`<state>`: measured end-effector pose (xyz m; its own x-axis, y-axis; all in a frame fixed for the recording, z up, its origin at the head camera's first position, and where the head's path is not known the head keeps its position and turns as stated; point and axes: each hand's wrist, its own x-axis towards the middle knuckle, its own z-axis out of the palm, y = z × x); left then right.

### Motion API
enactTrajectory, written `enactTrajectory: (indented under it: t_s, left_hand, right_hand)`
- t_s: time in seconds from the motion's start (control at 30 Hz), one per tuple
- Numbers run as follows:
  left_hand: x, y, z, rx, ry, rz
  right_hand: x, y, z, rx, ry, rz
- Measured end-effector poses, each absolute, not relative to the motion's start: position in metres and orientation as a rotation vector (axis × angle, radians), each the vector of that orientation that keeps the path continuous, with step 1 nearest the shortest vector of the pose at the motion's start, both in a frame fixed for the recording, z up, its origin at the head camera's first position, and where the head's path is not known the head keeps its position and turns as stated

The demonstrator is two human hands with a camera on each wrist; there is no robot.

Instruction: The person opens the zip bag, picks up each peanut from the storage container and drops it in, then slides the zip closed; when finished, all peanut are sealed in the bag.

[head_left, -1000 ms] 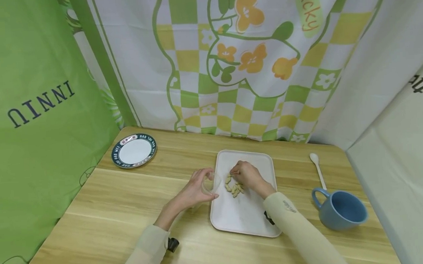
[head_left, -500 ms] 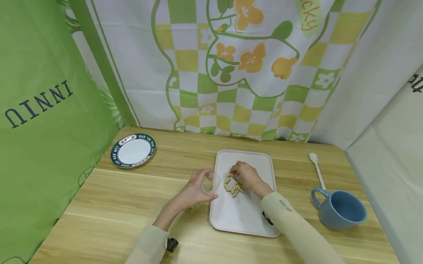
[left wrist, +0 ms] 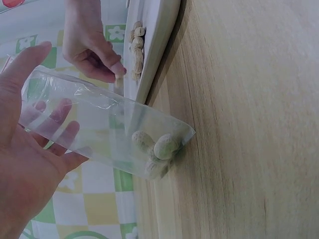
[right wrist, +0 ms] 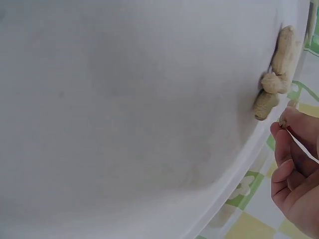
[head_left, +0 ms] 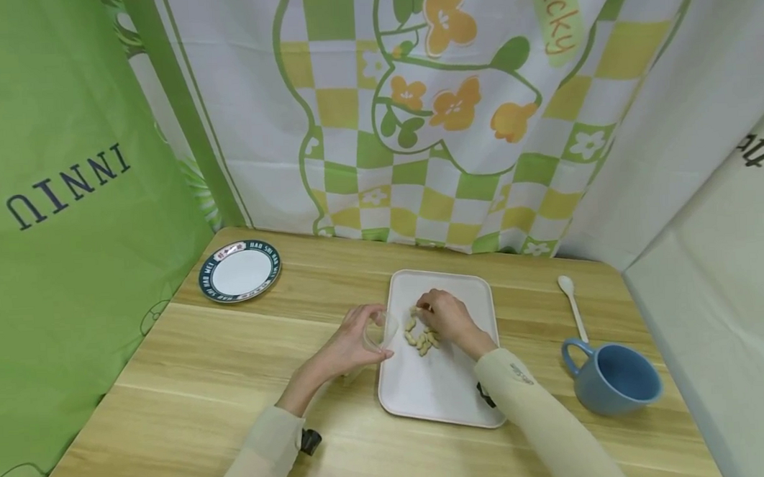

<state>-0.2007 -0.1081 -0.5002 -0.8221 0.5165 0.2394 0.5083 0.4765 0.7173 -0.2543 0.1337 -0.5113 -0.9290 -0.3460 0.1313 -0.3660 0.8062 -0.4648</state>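
Pinched peanut has edged up slightly. At tray's left edge, left hand curls round clear plastic bag, bagged peanuts at bottom. On tray, loose peanuts; above tray, right hand clamps peanut, thumb to finger. Slack pinch could drop it.

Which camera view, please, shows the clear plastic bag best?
The left wrist view: the clear plastic bag appears large, tan peanuts showing through its bottom. The head view shows it small and faint in the left hand; I cannot make it out in the right wrist view.
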Motion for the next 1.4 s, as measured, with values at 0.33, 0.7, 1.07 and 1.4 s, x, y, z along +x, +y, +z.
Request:
enactTrajectory:
  t_s: [0.33, 0.7, 1.07, 1.4]
  left_hand:
    - [-0.201, -0.108, -0.498, 0.950, 2.702, 1.320]
    - [-0.203, -0.107, -0.501, 0.924, 2.666, 1.332]
    - [-0.203, -0.105, -0.502, 0.911, 2.648, 1.338]
    - [-0.203, -0.103, -0.501, 0.871, 2.635, 1.351]
  right_hand:
    - [-0.247, 0.131, -0.493, 0.588, -2.867, 0.812]
    - [-0.233, 0.122, -0.461, 0.736, -2.650, 0.902]
    - [-0.219, 0.116, -0.439, 0.862, -2.550, 0.992]
    - [-0.211, 0.113, -0.426, 0.993, -2.515, 1.039]
